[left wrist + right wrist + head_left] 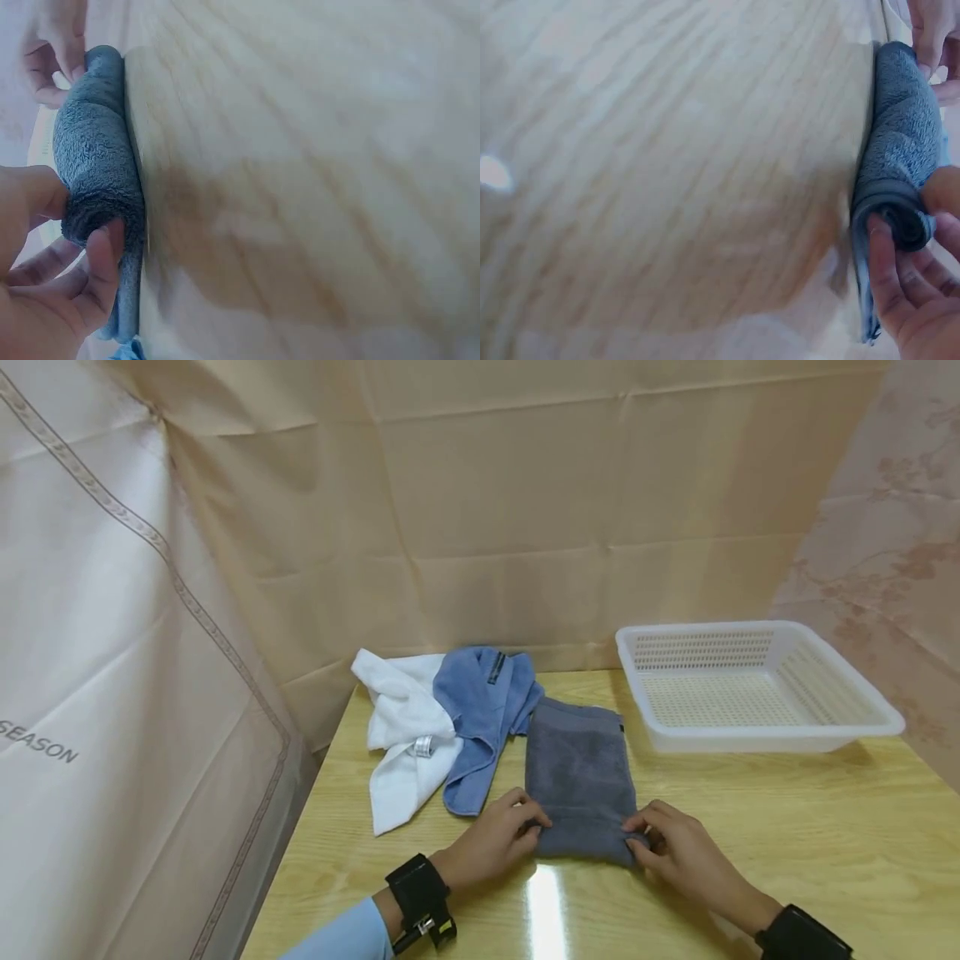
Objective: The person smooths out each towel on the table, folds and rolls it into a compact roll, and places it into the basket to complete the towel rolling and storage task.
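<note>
A dark grey towel (579,760) lies on the table, its near end rolled up and its far part flat. At the left end of the roll, my left hand (497,831) pinches the rolled edge between thumb and fingers. My right hand (678,852) grips the opposite end the same way. The left wrist view shows the coiled end of the towel (97,157) between the fingers. Spiral layers of the towel (900,157) show beside the right thumb in the right wrist view.
Left of the grey towel lie a crumpled white towel (408,710) and a blue towel (476,710), overlapping each other. A white plastic basket (757,739) stands at the back right of the wooden table (787,827). Beige cloth (495,518) hangs behind the table.
</note>
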Motion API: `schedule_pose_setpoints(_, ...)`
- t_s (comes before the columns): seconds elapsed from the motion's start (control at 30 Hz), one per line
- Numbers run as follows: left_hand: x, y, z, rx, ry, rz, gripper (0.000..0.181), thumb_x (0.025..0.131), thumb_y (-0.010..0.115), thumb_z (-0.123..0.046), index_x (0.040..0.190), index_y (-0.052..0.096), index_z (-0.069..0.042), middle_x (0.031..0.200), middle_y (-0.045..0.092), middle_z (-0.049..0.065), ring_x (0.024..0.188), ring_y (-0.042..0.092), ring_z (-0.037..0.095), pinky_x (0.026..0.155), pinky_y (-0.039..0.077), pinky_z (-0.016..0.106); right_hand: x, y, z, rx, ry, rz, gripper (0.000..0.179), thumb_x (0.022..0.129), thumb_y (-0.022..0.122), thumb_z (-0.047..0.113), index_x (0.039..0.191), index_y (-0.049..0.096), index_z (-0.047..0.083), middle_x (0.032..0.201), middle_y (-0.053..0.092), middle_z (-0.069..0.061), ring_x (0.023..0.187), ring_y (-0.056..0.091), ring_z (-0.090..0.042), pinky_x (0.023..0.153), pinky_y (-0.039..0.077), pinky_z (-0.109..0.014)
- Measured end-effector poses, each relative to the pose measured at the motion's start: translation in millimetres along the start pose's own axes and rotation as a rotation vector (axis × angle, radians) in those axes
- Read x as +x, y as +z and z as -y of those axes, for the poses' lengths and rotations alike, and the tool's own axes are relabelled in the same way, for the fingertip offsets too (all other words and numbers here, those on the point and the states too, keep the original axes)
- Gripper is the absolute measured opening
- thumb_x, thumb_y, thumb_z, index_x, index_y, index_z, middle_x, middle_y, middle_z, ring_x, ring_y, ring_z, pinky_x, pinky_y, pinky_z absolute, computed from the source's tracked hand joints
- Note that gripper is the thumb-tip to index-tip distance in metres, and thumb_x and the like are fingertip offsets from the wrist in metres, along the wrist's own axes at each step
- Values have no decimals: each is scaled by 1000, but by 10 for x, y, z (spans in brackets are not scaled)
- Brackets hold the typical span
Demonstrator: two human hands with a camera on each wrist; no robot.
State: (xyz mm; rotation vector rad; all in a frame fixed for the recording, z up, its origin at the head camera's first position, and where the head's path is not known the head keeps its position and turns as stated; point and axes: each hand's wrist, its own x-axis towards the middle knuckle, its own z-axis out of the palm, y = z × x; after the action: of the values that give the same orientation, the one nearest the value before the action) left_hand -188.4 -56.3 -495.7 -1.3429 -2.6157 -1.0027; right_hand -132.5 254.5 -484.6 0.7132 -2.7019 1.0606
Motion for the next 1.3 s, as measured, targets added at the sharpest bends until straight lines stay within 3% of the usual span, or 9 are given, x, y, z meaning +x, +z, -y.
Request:
schedule_pose_setpoints(0.17,2,8,18,153,75,27,17,100,64,-12,111,77,-15,106,58,-6,93,53,3,83,44,13,23,26,7,-62,-45,-7,17,85,80,-1,94,77,13,93,55,9,72,51,1,58,47,-21)
schedule_pose_setpoints(0.27,-14,1,-10,276,130,45,19,98,66,-19,113,78,-17,108,58,-7,91,45,8,82,39,19,50,52,-20,-222,-201,-50,6,86,81,5,88,79,10,93,53,8,76,46,-4,59,44,-21)
schedule_pose_setpoints(0.43,-24,-35,-90,377,150,140,34,95,75,-37,120,73,-15,120,56,-4,103,45,12,85,40,28,72,93,16,-470,-454,-83,30,98,70,31,83,77,6,95,56,1,81,45,-14,65,44,-30)
schedule_pose_setpoints(0.57,-40,-41,-123,429,151,154,31,95,77,-28,121,71,-13,119,58,-1,106,51,13,87,45,32,41,110,98,-581,-449,7,35,80,89,34,90,75,4,102,57,-3,87,48,-17,70,47,-36)
schedule_pose_setpoints(0.67,-51,-40,-123,452,163,126,27,96,74,-21,121,71,-10,115,61,1,104,56,14,88,47,30,41,118,105,-609,-456,32,34,76,91,21,97,74,0,103,59,-7,89,52,-20,71,50,-36)
schedule_pose_setpoints(0.87,-46,-75,-81,278,102,123,33,102,62,-17,132,63,-5,116,65,3,102,59,10,89,48,21,58,53,62,-484,-396,42,31,75,84,4,103,76,-4,96,61,-5,83,58,-17,67,53,-28)
schedule_pose_setpoints(0.97,-48,-92,-62,115,28,131,35,103,58,-15,137,56,-11,114,65,1,91,57,6,80,48,18,91,-4,42,-349,-276,102,30,82,81,5,110,75,-4,101,65,-5,86,63,-16,67,55,-27)
schedule_pose_setpoints(1.1,-46,-77,-23,-66,-56,118,30,103,56,-15,133,54,-18,102,63,-5,73,50,1,65,44,17,122,-75,15,-66,-65,189,26,94,75,9,117,65,5,87,64,5,69,58,-5,58,50,-25)
schedule_pose_setpoints(1.3,12,-56,29,-134,-144,49,23,102,58,-14,124,60,-22,106,60,-8,86,52,2,73,46,20,166,-125,-75,171,18,231,16,101,68,14,110,54,15,66,54,12,52,39,3,47,35,-21)
